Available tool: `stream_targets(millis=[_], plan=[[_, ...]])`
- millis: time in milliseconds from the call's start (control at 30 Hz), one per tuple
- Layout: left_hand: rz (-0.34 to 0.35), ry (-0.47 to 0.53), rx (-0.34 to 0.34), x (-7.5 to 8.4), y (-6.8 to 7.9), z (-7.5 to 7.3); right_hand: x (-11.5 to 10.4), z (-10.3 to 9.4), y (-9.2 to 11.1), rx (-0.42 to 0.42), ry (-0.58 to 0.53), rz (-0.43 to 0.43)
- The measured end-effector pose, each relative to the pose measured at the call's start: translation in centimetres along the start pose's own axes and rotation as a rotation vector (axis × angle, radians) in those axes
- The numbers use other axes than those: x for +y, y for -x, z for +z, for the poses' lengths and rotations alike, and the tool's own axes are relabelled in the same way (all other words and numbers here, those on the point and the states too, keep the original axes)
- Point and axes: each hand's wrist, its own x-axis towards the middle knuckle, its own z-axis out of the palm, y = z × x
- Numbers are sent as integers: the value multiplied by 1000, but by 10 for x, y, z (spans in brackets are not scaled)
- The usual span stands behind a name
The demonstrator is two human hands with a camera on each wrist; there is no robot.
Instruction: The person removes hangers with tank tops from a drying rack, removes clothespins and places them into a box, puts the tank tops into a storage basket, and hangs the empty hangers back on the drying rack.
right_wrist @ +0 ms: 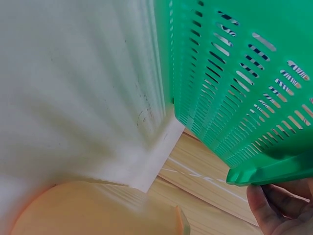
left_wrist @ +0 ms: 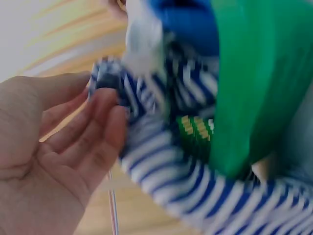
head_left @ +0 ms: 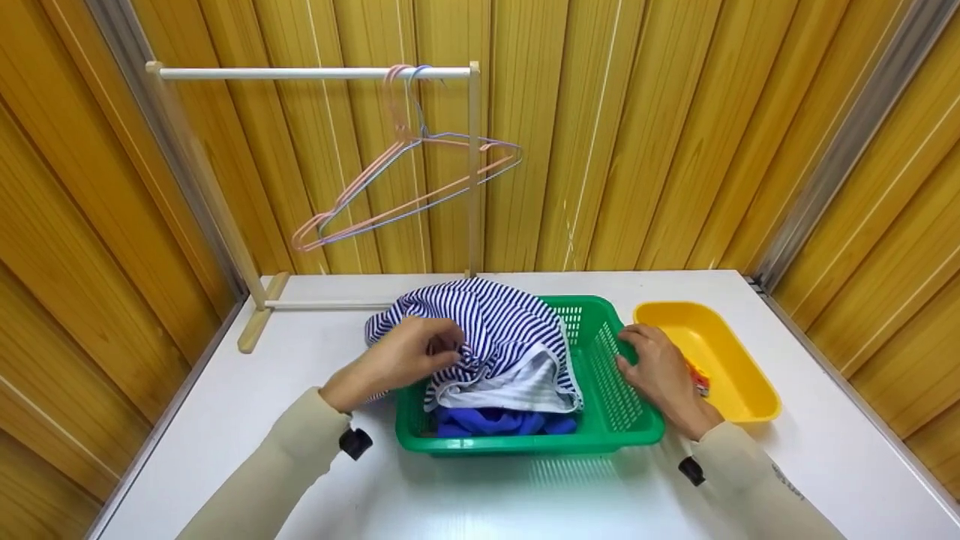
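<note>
A blue-and-white striped garment lies bunched in the green basket and spills over its back and left rim. My left hand pinches a fold of it between thumb and fingers; the left wrist view, though blurred, shows the striped cloth at the fingertips. Below the garment, a bright blue cloth shows inside the basket. My right hand grips the basket's right rim. In the right wrist view, its fingers hold that rim beside the slotted green wall.
A yellow tray stands right of the basket, with small red-and-orange items partly hidden by the right hand. Behind on the left, pink and blue wire hangers hang from a rack bar. Wood-patterned walls enclose the white table.
</note>
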Motion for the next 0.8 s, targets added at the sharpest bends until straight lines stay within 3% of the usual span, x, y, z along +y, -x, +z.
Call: stream_targets(millis=[100, 233, 333, 467, 633, 800], plan=[[-64, -20, 30, -10, 4, -13, 0, 0, -1, 7, 1, -1], [-192, -26, -45, -30, 14, -23, 0, 0, 0, 9, -3, -1], [-289, -9, -110, -50, 21, -23, 0, 0, 0, 23, 1, -12], [-390, 35, -135, -77, 28, -16, 1, 1, -1, 25, 5, -18], [-390, 95, -89, -98, 28, -6, 1, 1, -1, 5, 14, -4], [-311, 83, -9, -100, 19, -1, 0, 0, -1, 14, 13, 0]])
